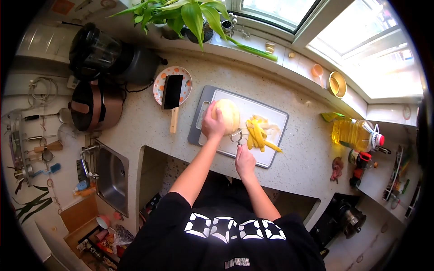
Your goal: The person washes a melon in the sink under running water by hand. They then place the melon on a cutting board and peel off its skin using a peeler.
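A pale yellow, rounded peeled melon (228,114) rests on the left part of the white and grey cutting board (226,94). My left hand (212,122) is wrapped round its left side and holds it. In my right hand (245,161) is a peeler (236,136), gripped by its handle, its head close to the melon's lower right side. I cannot tell whether the blade touches the melon. Beside it on the board lies a heap of yellow peel strips (257,133), some with their pale inner side up.
A cleaver (172,95) lies across a patterned plate (186,83) left of the board. Further left are a rice cooker (97,106), a blender (95,49) and a sink (110,176). An oil jug (355,134) stands at right; a potted plant (192,18) overhangs the back.
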The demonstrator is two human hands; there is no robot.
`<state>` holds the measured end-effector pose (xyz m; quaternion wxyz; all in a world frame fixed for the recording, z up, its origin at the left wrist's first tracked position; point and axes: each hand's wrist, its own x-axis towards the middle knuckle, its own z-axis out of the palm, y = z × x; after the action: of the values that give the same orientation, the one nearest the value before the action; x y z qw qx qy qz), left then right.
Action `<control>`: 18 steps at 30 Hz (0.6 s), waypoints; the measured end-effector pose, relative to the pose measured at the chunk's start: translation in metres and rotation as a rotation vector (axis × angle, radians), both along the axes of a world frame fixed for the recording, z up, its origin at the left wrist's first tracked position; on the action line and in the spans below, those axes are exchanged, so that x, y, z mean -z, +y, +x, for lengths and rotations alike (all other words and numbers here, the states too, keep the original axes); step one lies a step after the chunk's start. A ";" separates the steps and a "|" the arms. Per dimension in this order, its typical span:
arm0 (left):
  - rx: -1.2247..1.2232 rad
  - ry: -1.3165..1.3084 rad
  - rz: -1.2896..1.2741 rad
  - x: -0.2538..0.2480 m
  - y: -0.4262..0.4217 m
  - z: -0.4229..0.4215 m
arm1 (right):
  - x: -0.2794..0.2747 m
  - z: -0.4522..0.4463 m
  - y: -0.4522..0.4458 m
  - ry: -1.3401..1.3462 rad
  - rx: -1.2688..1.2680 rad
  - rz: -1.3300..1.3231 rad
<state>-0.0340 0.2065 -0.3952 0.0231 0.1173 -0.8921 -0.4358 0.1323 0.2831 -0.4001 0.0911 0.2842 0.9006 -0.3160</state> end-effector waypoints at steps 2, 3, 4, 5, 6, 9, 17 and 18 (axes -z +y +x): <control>-0.001 -0.002 -0.003 -0.002 -0.001 0.001 | 0.008 0.008 -0.003 0.035 0.023 -0.002; -0.012 -0.024 0.006 -0.003 0.000 0.000 | 0.012 0.015 -0.003 -0.017 -0.019 -0.011; -0.026 -0.045 0.017 -0.005 0.001 -0.002 | 0.015 0.022 -0.003 -0.067 -0.064 -0.019; -0.043 -0.089 0.030 -0.006 0.000 -0.003 | 0.021 0.031 -0.004 -0.116 -0.112 -0.027; -0.063 -0.132 0.044 -0.008 -0.002 -0.007 | 0.026 0.044 -0.007 -0.056 -0.032 -0.075; -0.075 -0.112 0.076 -0.006 -0.004 -0.012 | 0.029 0.058 -0.007 0.099 0.218 -0.254; -0.032 -0.052 0.098 -0.001 -0.005 -0.004 | 0.019 -0.082 0.032 0.385 0.334 -0.499; -0.028 -0.054 0.109 -0.001 -0.007 -0.004 | 0.012 -0.095 0.034 0.313 0.339 -0.590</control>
<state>-0.0385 0.1995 -0.3939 -0.0011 0.1426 -0.8655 -0.4802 0.0376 0.3173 -0.4124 -0.0233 0.3388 0.7141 -0.6122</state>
